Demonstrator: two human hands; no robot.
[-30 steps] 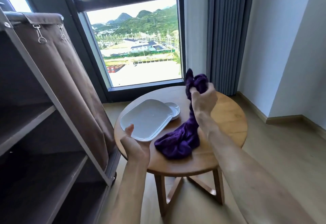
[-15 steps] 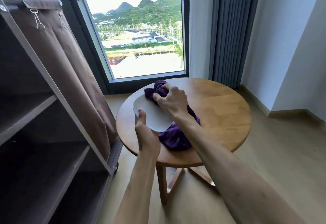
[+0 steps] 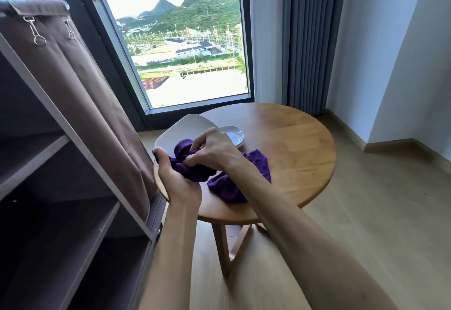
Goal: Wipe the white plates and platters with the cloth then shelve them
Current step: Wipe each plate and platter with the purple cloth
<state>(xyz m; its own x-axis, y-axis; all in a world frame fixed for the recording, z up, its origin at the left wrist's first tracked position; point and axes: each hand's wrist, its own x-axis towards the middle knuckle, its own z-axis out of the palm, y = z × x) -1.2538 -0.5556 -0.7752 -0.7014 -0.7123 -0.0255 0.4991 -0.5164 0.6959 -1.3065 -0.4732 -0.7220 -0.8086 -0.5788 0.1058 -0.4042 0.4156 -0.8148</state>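
**Easily dropped: platter gripped by 1 edge**

Right now my left hand (image 3: 179, 183) grips the near edge of the platter (image 3: 181, 130), thumb over the rim, tilting it up past the table (image 3: 288, 144). My right hand (image 3: 214, 150) is curled around the bunched cloth (image 3: 195, 170), pressing it onto the platter. Rubbing hard could lever the platter loose. Just beyond my right hand sit stacked plates (image 3: 234, 135); a wide stroke might knock them. The shelf (image 3: 34, 153) waits left.

Both forearms are bare from the lower frame edge to the wrists, with no sleeve showing on either. The left hand (image 3: 179, 179) and the right hand (image 3: 214, 150) are bare, without gloves. The fingers are slim, with short nails.
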